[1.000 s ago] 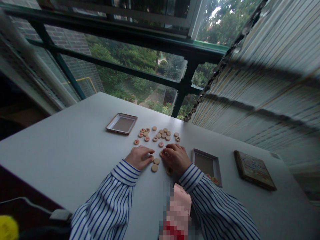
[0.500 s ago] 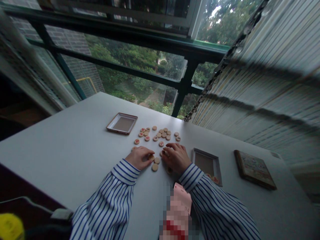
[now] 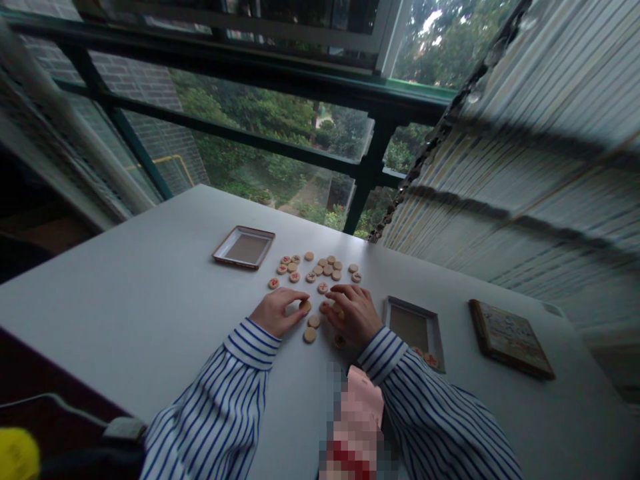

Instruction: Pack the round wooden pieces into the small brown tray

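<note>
Round wooden xiangqi pieces (image 3: pixel 327 270) lie scattered on the white table, some with red or dark characters showing and others plain side up. Between the thumb and forefinger of my left hand (image 3: pixel 278 312) is a plain-faced piece (image 3: pixel 305 306). My right hand (image 3: pixel 354 315) is beside it, its fingers curled round a piece (image 3: pixel 339 311) that is partly hidden. Two plain pieces (image 3: pixel 311 335) lie just below the gap between my hands. A red-marked piece (image 3: pixel 323 288) sits right above my right fingertips.
An open shallow box part (image 3: pixel 246 248) lies at the far left of the pieces. Another tray (image 3: pixel 440 333) with a few red-marked pieces is right of my right hand. Farther right lies a brown patterned box (image 3: pixel 511 339). A pink, partly blurred object (image 3: pixel 364 393) is near my right forearm.
My left hand has moved slightly up, carrying the piece closer to my right hand. My right hand has stayed almost in place.
</note>
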Demonstrator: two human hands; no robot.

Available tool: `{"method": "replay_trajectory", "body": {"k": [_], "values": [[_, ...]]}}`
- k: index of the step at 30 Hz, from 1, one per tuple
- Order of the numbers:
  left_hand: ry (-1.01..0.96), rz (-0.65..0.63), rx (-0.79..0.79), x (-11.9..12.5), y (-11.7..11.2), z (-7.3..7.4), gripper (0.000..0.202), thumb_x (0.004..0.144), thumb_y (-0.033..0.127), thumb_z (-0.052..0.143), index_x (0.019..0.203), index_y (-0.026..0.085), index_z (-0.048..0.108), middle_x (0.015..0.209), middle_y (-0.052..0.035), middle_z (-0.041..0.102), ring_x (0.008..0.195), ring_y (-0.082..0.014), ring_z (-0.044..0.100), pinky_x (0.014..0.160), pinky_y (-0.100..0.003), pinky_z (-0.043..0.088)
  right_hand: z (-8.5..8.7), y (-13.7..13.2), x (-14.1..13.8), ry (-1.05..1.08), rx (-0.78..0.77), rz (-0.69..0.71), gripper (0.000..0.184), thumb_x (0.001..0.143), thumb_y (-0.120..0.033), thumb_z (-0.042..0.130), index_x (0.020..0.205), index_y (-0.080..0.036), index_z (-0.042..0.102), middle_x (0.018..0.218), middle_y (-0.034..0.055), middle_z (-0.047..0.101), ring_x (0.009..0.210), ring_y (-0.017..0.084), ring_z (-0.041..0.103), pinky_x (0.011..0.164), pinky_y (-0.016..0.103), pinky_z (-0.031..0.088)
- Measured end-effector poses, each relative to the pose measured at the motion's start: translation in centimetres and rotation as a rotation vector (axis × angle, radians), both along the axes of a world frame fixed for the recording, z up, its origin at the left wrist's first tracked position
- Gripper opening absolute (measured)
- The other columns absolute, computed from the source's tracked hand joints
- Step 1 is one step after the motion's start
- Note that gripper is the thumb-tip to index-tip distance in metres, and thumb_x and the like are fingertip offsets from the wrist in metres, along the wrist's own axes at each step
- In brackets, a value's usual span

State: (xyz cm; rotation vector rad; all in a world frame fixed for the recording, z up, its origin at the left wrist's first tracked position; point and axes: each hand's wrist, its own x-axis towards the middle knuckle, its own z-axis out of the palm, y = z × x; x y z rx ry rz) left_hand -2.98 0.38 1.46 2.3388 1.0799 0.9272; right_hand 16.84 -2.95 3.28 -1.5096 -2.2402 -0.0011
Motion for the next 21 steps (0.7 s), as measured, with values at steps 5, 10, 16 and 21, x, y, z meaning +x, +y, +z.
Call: {"method": "replay_trajectory", "body": {"k": [5, 10, 16, 21], "values": [[-0.089, 0.056, -0.047, 0.34, -0.34, 0.47, 0.025, 0.073, 0.029, 0.056, 0.094, 0.016, 0.060, 0.090, -0.0060, 0.066, 0.081, -0.0160, 0.061, 0.062, -0.023, 0.051, 0.07, -0.04, -0.03, 0.028, 0.029, 0.021, 0.023, 0.079, -0.030, 0.050, 0.100, -0.022, 0.057, 0.102, 0.0058, 0.059, 0.094, 0.020, 0.049, 0.082, 0.036, 0.032], [-0.176, 0.098, -0.155, 0.67, -0.62, 0.58, 0.026, 0.074, 0.032, 0.056, 0.094, 0.017, 0.061, 0.090, -0.0046, 0.067, 0.079, -0.0143, 0.062, 0.064, -0.022, 0.051, 0.06, -0.06, -0.10, 0.042, 0.049, 0.036, 0.024, 0.079, -0.029, 0.050, 0.101, -0.022, 0.057, 0.102, 0.0061, 0.059, 0.094, 0.019, 0.049, 0.081, 0.036, 0.032], [-0.278, 0.085, -0.235, 0.80, -0.39, 0.48, 0.025, 0.073, 0.032, 0.056, 0.090, 0.015, 0.064, 0.092, -0.0065, 0.067, 0.085, -0.0159, 0.061, 0.076, -0.026, 0.051, 0.22, -0.16, -0.20, 0.056, 0.049, 0.045, 0.024, 0.079, -0.028, 0.050, 0.101, -0.022, 0.057, 0.102, 0.0056, 0.059, 0.094, 0.019, 0.049, 0.082, 0.035, 0.032], [-0.352, 0.091, -0.315, 0.88, -0.18, 0.64, 0.026, 0.073, 0.033, 0.057, 0.089, 0.016, 0.066, 0.091, -0.0064, 0.067, 0.086, -0.0177, 0.061, 0.079, -0.030, 0.050, 0.44, -0.22, -0.20, 0.057, 0.039, 0.054, 0.025, 0.080, -0.029, 0.048, 0.102, -0.021, 0.057, 0.103, 0.0058, 0.059, 0.095, 0.019, 0.048, 0.082, 0.035, 0.032]]}}
